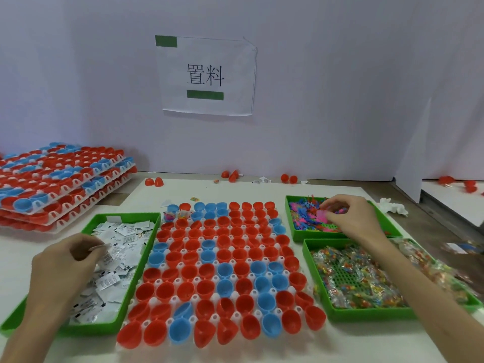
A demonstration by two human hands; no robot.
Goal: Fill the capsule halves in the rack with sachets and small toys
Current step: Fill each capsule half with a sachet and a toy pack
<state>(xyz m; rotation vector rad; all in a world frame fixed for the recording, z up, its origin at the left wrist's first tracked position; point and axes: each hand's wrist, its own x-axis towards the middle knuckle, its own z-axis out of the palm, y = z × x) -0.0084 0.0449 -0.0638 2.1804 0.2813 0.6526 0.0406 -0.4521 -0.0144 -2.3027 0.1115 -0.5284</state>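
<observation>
Centre of table: we list one white rack [153, 301] of red and blue capsule halves [188, 272], mouths up, nearly all bare; a few halves at its far left corner [174, 216] hold coloured contents. Just left of the rack: a green tray [123, 214] heaped with white sachets [123, 239]. The left hand [65, 260] lies over this heap with its fingers curled down onto the sachets; we cannot tell whether it has hold of one. Right of the rack, far: a second green tray [290, 218] of small toys [303, 210]. Here the right hand [351, 216] reaches in and pinches a pink toy [322, 214] between thumb and fingertips. Right, near: a third green tray [315, 292] of clear packets [353, 279]. Far left: stacked racks [60, 179]. By the wall: loose red halves [154, 182], a paper sign [207, 74], a crumpled tissue [392, 206].
</observation>
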